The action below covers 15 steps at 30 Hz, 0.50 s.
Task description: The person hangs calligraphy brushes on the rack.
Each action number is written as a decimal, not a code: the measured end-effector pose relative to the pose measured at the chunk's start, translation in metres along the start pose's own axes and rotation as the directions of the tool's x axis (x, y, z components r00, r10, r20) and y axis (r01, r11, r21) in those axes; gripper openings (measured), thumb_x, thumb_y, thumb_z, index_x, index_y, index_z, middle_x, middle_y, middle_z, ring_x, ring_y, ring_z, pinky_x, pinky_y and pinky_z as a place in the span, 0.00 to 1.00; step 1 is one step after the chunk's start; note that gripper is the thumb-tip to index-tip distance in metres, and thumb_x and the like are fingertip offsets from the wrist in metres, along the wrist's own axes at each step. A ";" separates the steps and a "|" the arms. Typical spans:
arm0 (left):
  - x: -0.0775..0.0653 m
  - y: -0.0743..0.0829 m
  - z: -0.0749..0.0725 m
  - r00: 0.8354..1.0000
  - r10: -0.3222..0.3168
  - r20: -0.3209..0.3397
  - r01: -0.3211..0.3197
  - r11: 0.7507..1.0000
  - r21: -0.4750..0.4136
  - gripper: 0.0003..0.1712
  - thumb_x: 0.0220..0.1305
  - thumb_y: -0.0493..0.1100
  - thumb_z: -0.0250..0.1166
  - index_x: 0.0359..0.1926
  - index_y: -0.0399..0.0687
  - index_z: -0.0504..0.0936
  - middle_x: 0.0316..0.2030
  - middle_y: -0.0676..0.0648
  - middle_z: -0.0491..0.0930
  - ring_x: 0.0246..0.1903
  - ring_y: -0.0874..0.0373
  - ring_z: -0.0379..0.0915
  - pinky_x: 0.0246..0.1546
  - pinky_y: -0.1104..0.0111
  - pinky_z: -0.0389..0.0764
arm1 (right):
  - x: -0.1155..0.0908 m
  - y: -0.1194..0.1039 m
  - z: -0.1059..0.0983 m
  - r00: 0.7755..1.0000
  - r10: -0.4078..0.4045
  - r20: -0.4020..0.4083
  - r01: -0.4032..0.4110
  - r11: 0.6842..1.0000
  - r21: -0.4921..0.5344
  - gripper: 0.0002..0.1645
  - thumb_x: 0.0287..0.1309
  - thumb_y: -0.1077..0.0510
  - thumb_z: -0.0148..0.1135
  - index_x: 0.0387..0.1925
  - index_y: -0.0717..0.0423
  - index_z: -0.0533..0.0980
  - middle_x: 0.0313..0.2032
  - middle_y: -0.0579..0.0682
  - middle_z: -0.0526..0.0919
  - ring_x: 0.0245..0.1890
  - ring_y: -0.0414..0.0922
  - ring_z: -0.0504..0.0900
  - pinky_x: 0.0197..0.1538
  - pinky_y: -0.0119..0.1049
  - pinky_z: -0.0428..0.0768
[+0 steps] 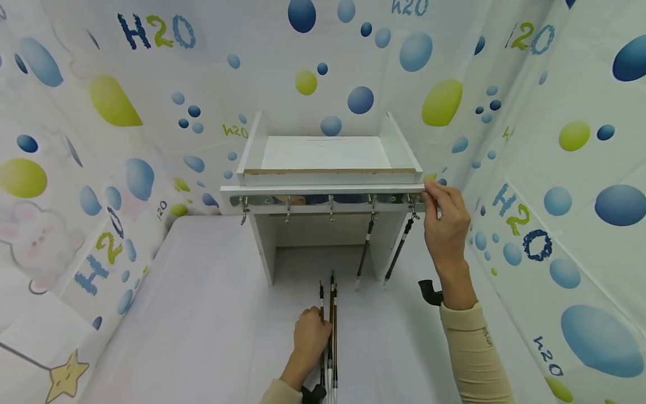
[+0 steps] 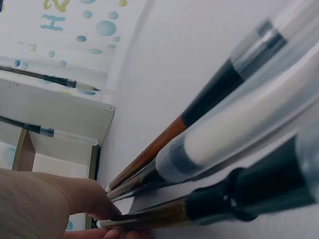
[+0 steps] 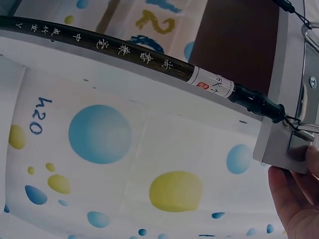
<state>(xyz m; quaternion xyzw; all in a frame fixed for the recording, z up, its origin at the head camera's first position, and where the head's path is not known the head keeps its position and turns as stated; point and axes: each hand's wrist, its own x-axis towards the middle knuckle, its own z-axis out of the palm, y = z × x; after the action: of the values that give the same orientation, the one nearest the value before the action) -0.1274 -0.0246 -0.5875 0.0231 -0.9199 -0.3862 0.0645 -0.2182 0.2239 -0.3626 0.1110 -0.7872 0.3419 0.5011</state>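
My left hand (image 1: 310,339) pinches the handle of a calligraphy brush (image 2: 169,211) lying on the table. Two more brushes (image 2: 149,149) with brown handles lie beside it, clear caps over at least some bristles. At the shelf's right end, my right hand (image 1: 446,224) grips the corner of the board with the metal hook rail (image 1: 308,200), thumb in front and fingers behind. Close to it, a dark brush (image 3: 119,47) with white lettering hangs by its loop from the end hook. A second brush (image 1: 364,249) hangs from the hook to its left.
The white shelf (image 1: 254,241) stands on a white-covered table (image 1: 202,314), with a tray-like top (image 1: 328,151) above the rail. Three hooks on the left (image 1: 288,210) carry nothing. Curtains with blue and green dots (image 1: 555,168) surround the table at the back and sides.
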 end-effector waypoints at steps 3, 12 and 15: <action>0.000 -0.001 -0.004 1.000 -0.018 0.008 0.019 0.998 -0.055 0.10 0.50 0.32 0.67 0.34 0.28 0.82 0.23 0.44 0.77 0.17 0.61 0.64 0.12 0.75 0.65 | 0.000 0.000 0.000 1.000 0.004 0.002 -0.004 1.000 0.004 0.17 0.68 0.62 0.58 0.53 0.66 0.81 0.50 0.64 0.82 0.51 0.55 0.84 0.58 0.14 0.72; 0.005 0.006 -0.020 0.999 -0.037 0.003 0.038 0.997 -0.069 0.16 0.53 0.38 0.69 0.41 0.30 0.83 0.28 0.43 0.82 0.20 0.61 0.70 0.16 0.72 0.71 | 0.001 -0.001 -0.001 1.000 0.006 -0.002 -0.006 1.000 -0.008 0.16 0.68 0.62 0.58 0.53 0.66 0.81 0.49 0.64 0.82 0.51 0.55 0.84 0.59 0.14 0.71; 0.008 0.012 -0.026 0.999 -0.026 -0.022 0.025 0.997 -0.076 0.15 0.53 0.38 0.67 0.41 0.33 0.83 0.25 0.46 0.80 0.18 0.62 0.68 0.14 0.73 0.69 | 0.001 -0.001 -0.001 1.000 0.010 0.004 -0.010 1.000 -0.015 0.16 0.68 0.62 0.58 0.53 0.66 0.81 0.49 0.63 0.81 0.51 0.55 0.84 0.60 0.14 0.71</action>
<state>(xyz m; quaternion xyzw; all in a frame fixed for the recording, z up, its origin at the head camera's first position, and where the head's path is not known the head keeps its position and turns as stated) -0.1313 -0.0352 -0.5606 0.0369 -0.9035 -0.4210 0.0710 -0.2169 0.2239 -0.3612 0.1042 -0.7913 0.3381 0.4987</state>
